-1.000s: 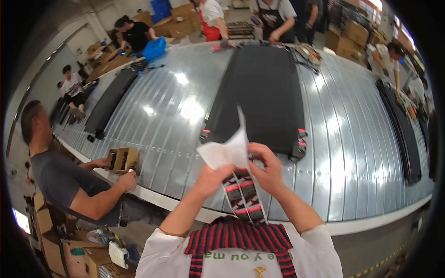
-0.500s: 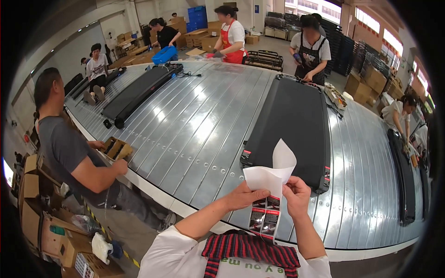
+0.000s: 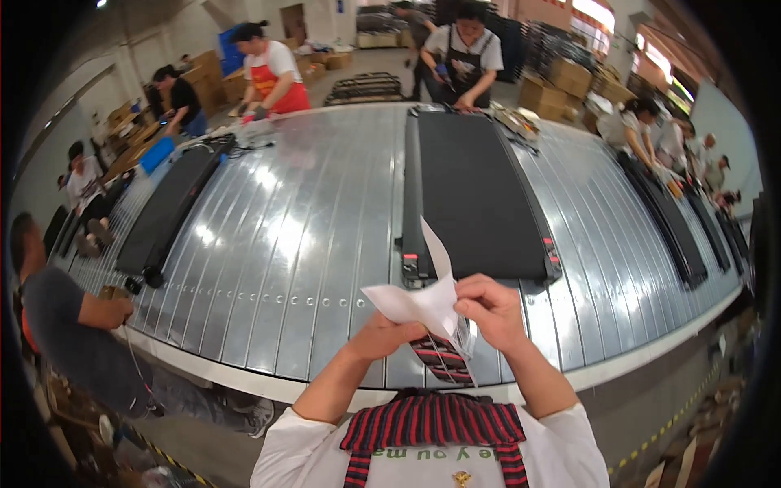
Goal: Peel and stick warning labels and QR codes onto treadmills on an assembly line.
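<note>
A sheet of stickers is held over the near edge of the metal table. Its white backing (image 3: pixel 413 304) curls upward, while the strip of dark labels with red bands (image 3: pixel 443 359) hangs below, tilted. My left hand (image 3: pixel 381 335) is closed on the sheet's left side, with the thumb on top. At the right side my right hand (image 3: pixel 491 312) pinches its edge between thumb and fingers. Just beyond my hands lies a flat black treadmill (image 3: pixel 480 195), with small red labels on its near corners.
The ribbed metal table (image 3: pixel 268 252) spreads wide around me. Another black treadmill (image 3: pixel 175 207) lies at left, and more black units (image 3: pixel 663 220) at right. A person (image 3: pixel 73 325) stands close on my left. Across the table, a person in a black apron (image 3: pixel 468 61) works at the treadmill's far end.
My view has swung right, so the table and people appear shifted left. The sticker strip now tilts more, and the white backing has bent lower on the left. Both hands keep hold.
</note>
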Motion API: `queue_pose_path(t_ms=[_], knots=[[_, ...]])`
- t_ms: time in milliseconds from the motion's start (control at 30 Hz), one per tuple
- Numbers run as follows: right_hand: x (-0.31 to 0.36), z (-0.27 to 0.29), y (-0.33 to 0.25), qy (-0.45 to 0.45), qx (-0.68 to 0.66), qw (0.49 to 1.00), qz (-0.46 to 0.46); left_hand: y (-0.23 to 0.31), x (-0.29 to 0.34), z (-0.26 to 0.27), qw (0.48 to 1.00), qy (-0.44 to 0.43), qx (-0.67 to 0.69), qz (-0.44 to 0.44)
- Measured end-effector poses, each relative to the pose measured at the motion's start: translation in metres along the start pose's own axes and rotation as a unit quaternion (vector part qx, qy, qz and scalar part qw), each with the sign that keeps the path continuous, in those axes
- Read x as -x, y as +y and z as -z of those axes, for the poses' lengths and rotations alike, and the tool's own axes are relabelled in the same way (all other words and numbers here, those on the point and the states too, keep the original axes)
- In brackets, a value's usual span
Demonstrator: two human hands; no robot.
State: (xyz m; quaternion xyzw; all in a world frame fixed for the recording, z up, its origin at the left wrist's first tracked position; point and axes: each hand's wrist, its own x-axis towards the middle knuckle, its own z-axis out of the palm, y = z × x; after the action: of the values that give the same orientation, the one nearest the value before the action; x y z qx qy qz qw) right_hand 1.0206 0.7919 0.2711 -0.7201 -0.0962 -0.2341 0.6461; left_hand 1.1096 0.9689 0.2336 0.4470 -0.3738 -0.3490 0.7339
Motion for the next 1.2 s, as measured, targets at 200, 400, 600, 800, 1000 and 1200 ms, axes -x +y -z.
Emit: queue_pose_path(t_ms=[200, 400, 600, 800, 1000, 1200], knots=[[-0.007, -0.011, 0.01, -0.018, -0.056, 0.998, -0.019, -0.001, 0.003, 0.019, 0.996, -0.009, 0.085, -0.026], [-0.014, -0.022, 0.029, 0.117, -0.165, 0.961, -0.188, -0.003, 0.0, 0.03, 0.992, 0.072, 0.099, -0.022], [-0.027, -0.022, 0.03, 0.193, 0.007, 0.98, -0.049, -0.009, -0.019, 0.046, 0.937, 0.348, -0.022, 0.032], [-0.022, -0.068, 0.043, 0.017, 0.375, 0.913, 0.156, -0.027, -0.04, 0.04, 0.951, 0.29, -0.074, 0.081], [-0.029, -0.034, 0.045, 0.006, 0.337, 0.937, 0.096, -0.026, -0.04, 0.051, 0.922, 0.137, -0.356, -0.071], [-0.033, -0.033, 0.051, -0.011, 0.301, 0.95, 0.08, -0.026, -0.051, 0.056, 0.913, 0.06, -0.399, -0.056]])
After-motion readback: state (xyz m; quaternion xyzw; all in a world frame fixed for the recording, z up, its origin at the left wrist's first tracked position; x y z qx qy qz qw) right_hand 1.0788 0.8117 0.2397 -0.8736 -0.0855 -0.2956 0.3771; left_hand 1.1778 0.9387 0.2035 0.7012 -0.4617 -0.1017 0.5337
